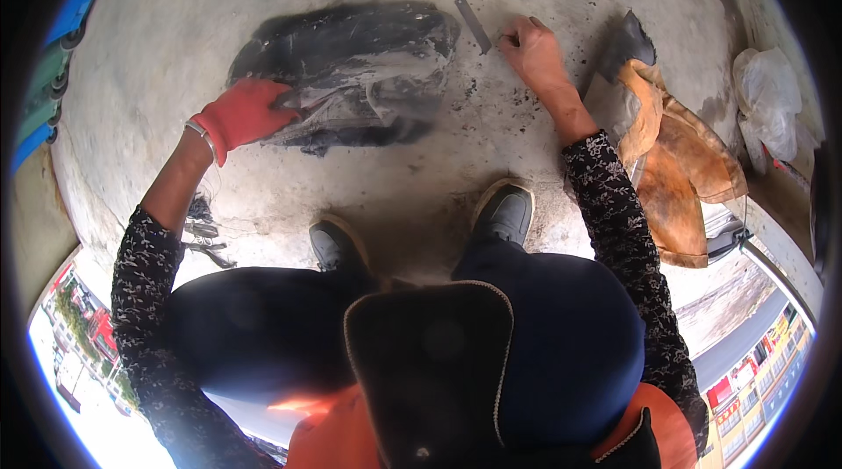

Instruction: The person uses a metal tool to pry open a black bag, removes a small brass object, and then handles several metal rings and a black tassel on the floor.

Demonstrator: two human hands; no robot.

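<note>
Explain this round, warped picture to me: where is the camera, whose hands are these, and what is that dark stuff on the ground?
There is no machine here: a person wears a wide fisheye camera on the head, looking down, so edges bend. The person crouches on a concrete floor, grey shoes below. The left hand, in a red glove, presses on a pile of dark, crumpled sheet material lying on a black smudge. The bare right hand rests on the floor beside a thin grey strip; whether it pinches anything is unclear. To the right lie a brown cloth and a clear plastic bag.
</note>
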